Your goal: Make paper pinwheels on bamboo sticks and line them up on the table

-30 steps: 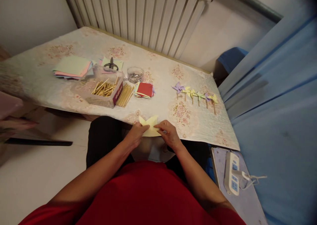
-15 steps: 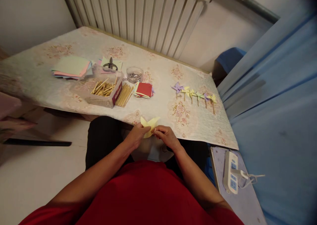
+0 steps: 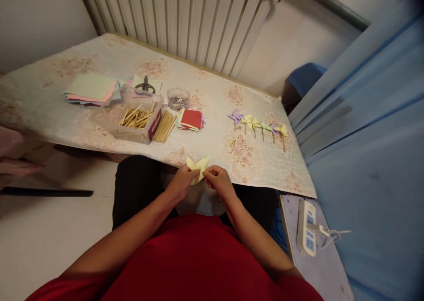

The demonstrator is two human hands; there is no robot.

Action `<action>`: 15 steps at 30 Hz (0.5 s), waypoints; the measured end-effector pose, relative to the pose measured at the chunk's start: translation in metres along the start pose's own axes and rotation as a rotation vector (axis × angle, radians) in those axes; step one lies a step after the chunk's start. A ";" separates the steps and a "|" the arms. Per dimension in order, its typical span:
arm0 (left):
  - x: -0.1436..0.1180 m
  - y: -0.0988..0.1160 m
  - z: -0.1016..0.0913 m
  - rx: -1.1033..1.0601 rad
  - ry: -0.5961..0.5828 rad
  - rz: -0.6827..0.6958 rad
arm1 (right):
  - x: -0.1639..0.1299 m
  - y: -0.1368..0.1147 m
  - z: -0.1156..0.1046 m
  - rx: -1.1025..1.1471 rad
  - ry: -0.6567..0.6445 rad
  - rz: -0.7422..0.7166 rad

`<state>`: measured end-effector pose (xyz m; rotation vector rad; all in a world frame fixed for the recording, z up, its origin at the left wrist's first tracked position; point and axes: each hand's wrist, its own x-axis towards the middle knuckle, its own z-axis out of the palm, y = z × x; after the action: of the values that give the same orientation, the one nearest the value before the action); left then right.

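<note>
Between my hands, just over the table's near edge, is a pale yellow paper pinwheel [image 3: 198,164] with its pointed blades standing up. My left hand [image 3: 182,182] grips it from the left, thumb pressed across its middle. From the right, the bent fingers of my right hand [image 3: 220,181] pinch at its edge; anything small between those fingertips is hidden. Farther right, several finished pinwheels on sticks [image 3: 255,124] lie in a row, purple, yellow and green. A stack of small paper squares [image 3: 192,119], red on top, lies beyond my hands.
On the flowered tablecloth [image 3: 212,144] stand a plastic box [image 3: 130,135] of short sticks, a bundle of sticks [image 3: 164,128] and a clear bowl [image 3: 179,100] of small metallic pieces. Behind are scissors [image 3: 145,87] and larger coloured sheets [image 3: 91,88]. A power strip [image 3: 306,230] sits lower right.
The pinwheel's blades have turned and drawn in slightly between my hands. My right fingers have shifted a little left and up against it. The whole view has moved slightly.
</note>
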<state>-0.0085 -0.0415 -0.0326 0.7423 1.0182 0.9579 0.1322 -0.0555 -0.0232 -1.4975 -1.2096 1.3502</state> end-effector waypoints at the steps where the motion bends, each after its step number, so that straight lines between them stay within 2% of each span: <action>1: 0.000 0.000 0.000 -0.006 -0.002 -0.005 | 0.000 0.001 0.001 -0.005 0.008 -0.002; 15: 0.001 0.003 0.001 0.005 0.026 -0.024 | -0.001 -0.001 0.009 -0.112 0.118 -0.005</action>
<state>-0.0087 -0.0395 -0.0302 0.7213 1.0508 0.9466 0.1231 -0.0564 -0.0234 -1.6276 -1.2294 1.1905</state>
